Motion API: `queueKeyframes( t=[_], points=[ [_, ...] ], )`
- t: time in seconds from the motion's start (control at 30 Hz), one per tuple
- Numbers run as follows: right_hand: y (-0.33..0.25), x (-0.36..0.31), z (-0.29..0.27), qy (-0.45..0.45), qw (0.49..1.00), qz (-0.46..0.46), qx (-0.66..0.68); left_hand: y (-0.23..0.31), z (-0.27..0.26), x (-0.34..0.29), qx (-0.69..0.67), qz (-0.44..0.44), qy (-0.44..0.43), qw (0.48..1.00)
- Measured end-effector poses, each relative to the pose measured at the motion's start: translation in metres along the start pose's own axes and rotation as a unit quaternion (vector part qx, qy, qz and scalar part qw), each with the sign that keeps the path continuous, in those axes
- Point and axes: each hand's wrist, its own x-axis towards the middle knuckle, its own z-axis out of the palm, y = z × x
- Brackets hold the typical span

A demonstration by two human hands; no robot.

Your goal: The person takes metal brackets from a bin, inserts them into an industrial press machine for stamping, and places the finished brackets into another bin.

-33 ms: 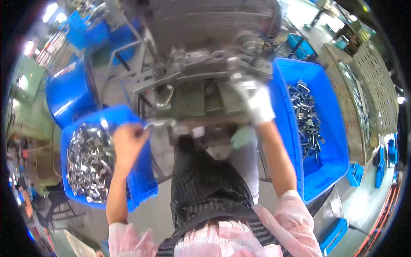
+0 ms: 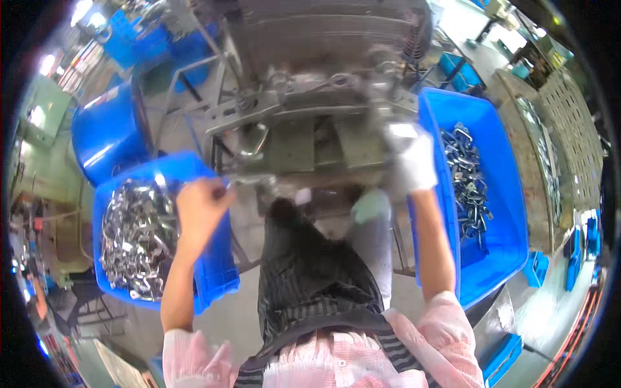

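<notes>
My bare left hand is closed in a pinch above the inner edge of the left blue bin. A shiny bent metal part sticks out from its fingertips toward the machine. My right hand, in a white glove, is smeared by motion between the machine's front and the right blue bin; whether it holds anything is unclear. In front of me stands a grey metal machine with a flat bar and fittings across its front.
Shiny bent metal parts heap up in the left bin. Darker-looking metal pieces lie in the right bin. A blue drum stands at far left. Beyond the right bin is a worn board with metal strips on it.
My right hand has moved to the right, away from the machine's front toward the right bin. My left hand has barely shifted and keeps the metal part.
</notes>
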Motion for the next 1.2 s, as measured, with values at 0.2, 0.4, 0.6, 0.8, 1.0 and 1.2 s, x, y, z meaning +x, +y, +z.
queueKeyframes(
  t=[0.2, 0.4, 0.6, 0.8, 1.0, 1.2],
  points=[
    [0.062, -0.046, -0.074, 0.024, 0.945, 0.263, -0.191, 0.018, 0.005, 0.009, -0.043, 0.031, -0.010, 0.999],
    [-0.042, -0.064, -0.029, -0.173, 0.955, 0.100, 0.219, 0.032, 0.007, 0.000, -0.286, -0.032, -0.142, 0.947],
    [-0.143, -0.069, 0.008, -0.212, 0.968, -0.025, 0.132, 0.047, 0.019, -0.035, -0.421, -0.138, -0.251, 0.860],
    [-0.138, -0.052, 0.040, -0.143, 0.984, -0.063, 0.086, 0.064, -0.006, -0.050, -0.542, -0.133, -0.255, 0.790],
    [-0.047, -0.010, 0.054, -0.015, 0.901, 0.205, 0.383, 0.002, -0.012, -0.043, -0.223, -0.064, 0.067, 0.970],
    [-0.040, 0.031, 0.062, -0.002, 0.869, 0.246, 0.429, -0.091, 0.039, -0.074, -0.124, -0.105, 0.094, 0.982]
  ],
)
